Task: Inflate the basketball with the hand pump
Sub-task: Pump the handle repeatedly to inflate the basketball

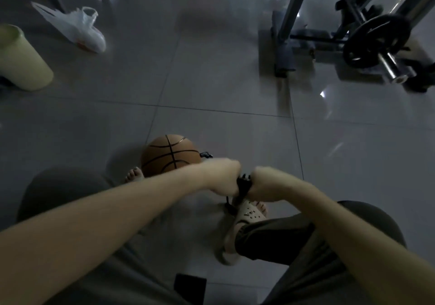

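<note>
Pump handle (243, 185), likely rigid: I am gripping its two ends tight, left hand (226, 178) and right hand (264, 182).

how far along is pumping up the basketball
Setup looks done: a black fitting, likely the hose end, sits against the basketball. In hand: the left hand and right hand both grip the pump handle. Left: pumping until firm, then pulling the fitting out. The ball looks round, but its firmness cannot be judged.
</note>
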Motion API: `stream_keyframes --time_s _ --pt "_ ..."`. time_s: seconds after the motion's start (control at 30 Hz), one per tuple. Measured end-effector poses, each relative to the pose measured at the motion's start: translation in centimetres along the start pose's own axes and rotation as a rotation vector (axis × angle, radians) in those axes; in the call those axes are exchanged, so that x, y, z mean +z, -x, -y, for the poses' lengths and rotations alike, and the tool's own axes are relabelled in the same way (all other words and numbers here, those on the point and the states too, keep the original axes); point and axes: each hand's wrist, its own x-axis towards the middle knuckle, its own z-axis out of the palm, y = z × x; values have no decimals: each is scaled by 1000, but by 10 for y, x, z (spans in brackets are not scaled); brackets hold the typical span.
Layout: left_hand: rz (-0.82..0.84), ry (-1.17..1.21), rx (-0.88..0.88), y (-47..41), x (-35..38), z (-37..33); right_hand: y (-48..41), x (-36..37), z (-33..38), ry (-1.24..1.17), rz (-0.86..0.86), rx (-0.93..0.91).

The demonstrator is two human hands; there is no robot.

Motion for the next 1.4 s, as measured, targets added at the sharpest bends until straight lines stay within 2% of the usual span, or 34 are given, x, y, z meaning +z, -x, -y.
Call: stream_keyframes --time_s 0.17,0.33,0.47,0.6,0.7,0.8,0.87,1.0,1.13,1.4 --pt "-2 126 -56 -28 -28 3 -20 -34 -5 -88 -41 49" --pt "21 132 -79 -75 22 11 -69 2 -26 -57 -11 119" --pt "47 45 -83 -88 69 12 -80 52 -41 -64 -38 143" --pt "45 46 -103 -80 96 22 -84 82 -35 -18 -93 125" --pt "99 34 -105 -59 96 19 -75 88 -22 18 -20 140" --pt "162 15 -80 -35 84 17 -53 84 -9 -7 56 109" --pt "173 31 -52 -18 60 14 -32 63 -3 27 32 52" --pt "61 34 -16 4 -12 -2 4 -13 5 11 24 -8" --pt "8 98 -61 -16 -41 -7 -5 -49 1 -67 6 61" --pt "13 93 -93 -72 56 8 -72 33 -33 67 2 103"
